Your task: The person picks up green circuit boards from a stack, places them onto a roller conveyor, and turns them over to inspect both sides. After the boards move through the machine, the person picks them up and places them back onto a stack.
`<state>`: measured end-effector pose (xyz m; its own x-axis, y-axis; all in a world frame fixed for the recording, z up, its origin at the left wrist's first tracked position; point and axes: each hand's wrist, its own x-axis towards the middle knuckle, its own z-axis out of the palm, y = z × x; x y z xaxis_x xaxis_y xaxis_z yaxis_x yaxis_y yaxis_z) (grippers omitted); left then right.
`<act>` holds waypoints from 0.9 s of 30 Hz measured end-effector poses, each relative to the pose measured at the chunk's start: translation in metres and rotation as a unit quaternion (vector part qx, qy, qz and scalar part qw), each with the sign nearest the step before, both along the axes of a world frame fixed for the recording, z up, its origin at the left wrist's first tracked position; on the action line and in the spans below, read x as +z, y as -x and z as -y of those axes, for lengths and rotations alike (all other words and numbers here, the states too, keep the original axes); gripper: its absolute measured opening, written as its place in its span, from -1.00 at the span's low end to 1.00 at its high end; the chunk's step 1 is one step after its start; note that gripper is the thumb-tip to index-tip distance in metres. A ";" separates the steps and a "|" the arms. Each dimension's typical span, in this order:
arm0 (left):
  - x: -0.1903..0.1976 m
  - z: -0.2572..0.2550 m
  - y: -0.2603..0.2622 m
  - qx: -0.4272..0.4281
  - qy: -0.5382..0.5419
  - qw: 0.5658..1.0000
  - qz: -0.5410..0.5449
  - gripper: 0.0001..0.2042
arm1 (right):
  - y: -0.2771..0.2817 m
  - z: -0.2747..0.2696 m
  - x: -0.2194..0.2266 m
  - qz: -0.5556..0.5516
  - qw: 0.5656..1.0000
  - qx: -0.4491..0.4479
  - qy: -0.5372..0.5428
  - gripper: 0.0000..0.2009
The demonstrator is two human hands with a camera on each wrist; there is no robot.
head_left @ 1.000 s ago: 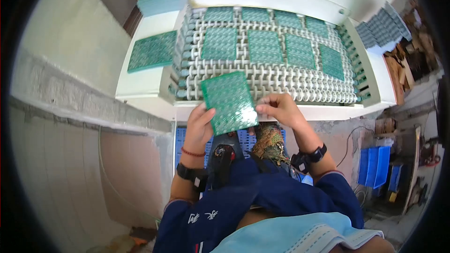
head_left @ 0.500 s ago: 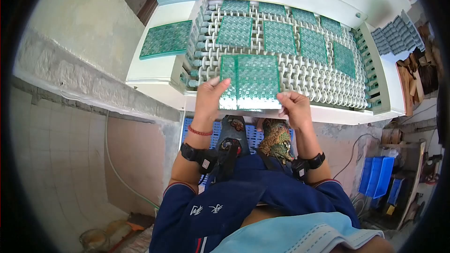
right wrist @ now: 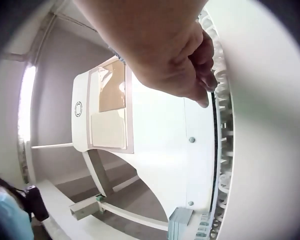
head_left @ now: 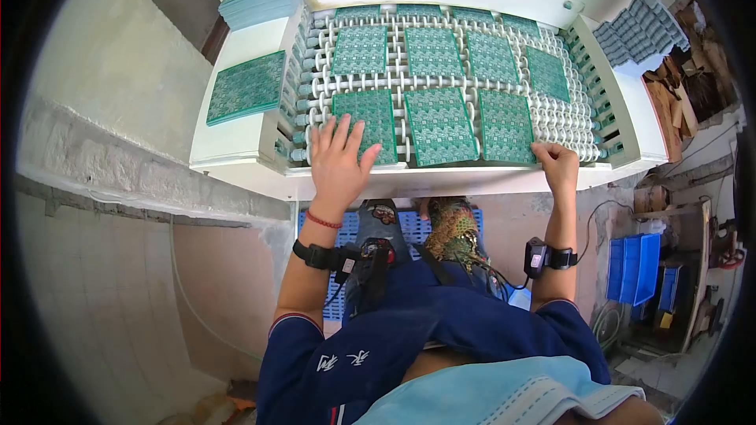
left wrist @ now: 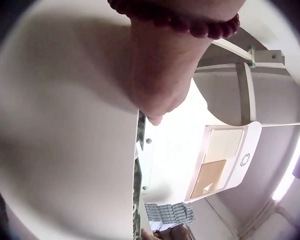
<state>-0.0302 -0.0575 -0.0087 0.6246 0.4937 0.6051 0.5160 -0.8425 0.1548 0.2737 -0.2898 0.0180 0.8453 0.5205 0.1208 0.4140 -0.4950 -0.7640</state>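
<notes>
Now the left grip (head_left: 340, 159) lies spread, fingers flat on the left green board (head_left: 365, 121) at the near edge of the roller conveyor (head_left: 563, 122). Opposite, the right grip (head_left: 556, 162) curls at the right green board (head_left: 505, 127); a middle board (head_left: 439, 124) sits between.

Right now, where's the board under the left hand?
Head view: the board lies at the left end of the roller conveyor's front row, under the left hand's spread fingers, beside the middle board.
</notes>
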 end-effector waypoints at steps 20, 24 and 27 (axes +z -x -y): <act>0.006 0.028 0.042 -0.039 0.055 0.978 0.200 -0.65 | 0.138 -0.166 0.084 0.185 0.873 0.441 -0.096 -0.31; 0.005 0.044 0.054 -0.046 0.071 0.972 0.218 -0.67 | 0.166 -0.258 0.093 0.252 0.826 0.503 -0.044 0.00; 0.006 0.052 0.064 -0.043 0.081 0.972 0.218 -0.69 | 0.185 -0.314 0.094 0.300 0.788 0.537 -0.008 0.10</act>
<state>-0.0945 -0.1099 -0.0026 0.3702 0.5619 0.7398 0.3003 -0.8260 0.4771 0.0890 0.0241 0.1123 -0.2936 0.8914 0.3453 0.8770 0.3949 -0.2738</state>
